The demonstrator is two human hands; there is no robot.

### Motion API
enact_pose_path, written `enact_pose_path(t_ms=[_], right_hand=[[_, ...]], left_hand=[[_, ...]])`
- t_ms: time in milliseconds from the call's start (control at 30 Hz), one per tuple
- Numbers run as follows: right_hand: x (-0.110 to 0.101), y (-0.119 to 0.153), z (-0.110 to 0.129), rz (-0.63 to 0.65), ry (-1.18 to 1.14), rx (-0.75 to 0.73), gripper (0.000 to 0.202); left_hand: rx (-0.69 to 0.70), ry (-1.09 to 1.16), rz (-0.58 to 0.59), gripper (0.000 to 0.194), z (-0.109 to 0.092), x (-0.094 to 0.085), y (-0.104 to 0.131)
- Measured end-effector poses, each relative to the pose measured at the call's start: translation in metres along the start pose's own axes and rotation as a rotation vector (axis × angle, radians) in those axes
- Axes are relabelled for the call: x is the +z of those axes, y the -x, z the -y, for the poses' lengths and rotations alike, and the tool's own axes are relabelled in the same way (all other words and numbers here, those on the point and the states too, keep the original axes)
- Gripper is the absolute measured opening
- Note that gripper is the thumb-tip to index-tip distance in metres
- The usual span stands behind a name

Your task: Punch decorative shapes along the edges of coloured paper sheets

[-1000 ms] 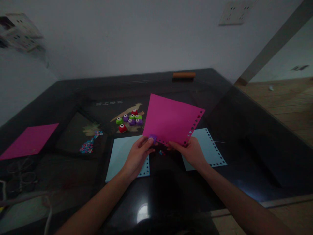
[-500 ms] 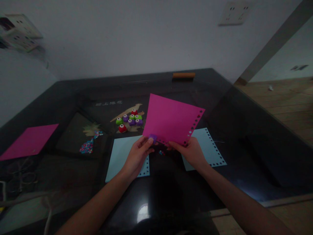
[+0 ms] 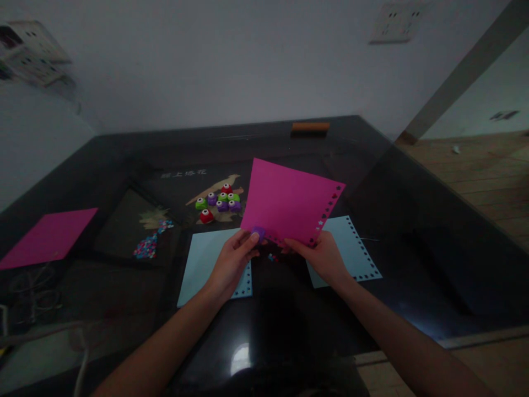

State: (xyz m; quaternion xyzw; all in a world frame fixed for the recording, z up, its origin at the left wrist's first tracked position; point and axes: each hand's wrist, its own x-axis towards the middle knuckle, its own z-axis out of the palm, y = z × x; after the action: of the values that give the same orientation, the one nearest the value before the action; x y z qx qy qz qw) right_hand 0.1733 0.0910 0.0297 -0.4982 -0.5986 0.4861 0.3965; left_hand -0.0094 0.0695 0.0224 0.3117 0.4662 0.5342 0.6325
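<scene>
My left hand [image 3: 235,259] grips a purple craft punch [image 3: 258,232] at the lower left corner of a pink sheet [image 3: 291,201]. My right hand [image 3: 320,253] pinches the same sheet at its lower edge. Small shaped holes run along the sheet's right side and part of its bottom edge. Beneath my hands lie two light blue sheets, one at the left [image 3: 206,259] and one at the right [image 3: 351,248], both with punched edges. A few small coloured cut-outs [image 3: 273,257] lie on the dark table between them.
Several red, green and purple punches [image 3: 223,203] stand behind the left blue sheet. Coloured confetti [image 3: 146,247] is heaped to the left, with another pink sheet [image 3: 49,237] farther out. An orange-brown roll [image 3: 311,127] lies by the wall. Glasses [image 3: 35,298] rest at the lower left.
</scene>
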Motion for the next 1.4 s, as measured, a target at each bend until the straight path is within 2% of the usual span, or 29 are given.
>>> enact_pose_path(t_ms=[933,1400], right_hand=[[-0.0004,-0.0010,0.0010,-0.014,0.054,-0.031,0.013],[0.0005,-0.0015,-0.0013,-0.004,0.009,-0.013,0.014]], left_hand=[[0.020,-0.037,0.039,0.020,-0.0013,-0.0003,0.0007],[0.071,-0.067,-0.006,0.020,0.0008,0.0002,0.0004]])
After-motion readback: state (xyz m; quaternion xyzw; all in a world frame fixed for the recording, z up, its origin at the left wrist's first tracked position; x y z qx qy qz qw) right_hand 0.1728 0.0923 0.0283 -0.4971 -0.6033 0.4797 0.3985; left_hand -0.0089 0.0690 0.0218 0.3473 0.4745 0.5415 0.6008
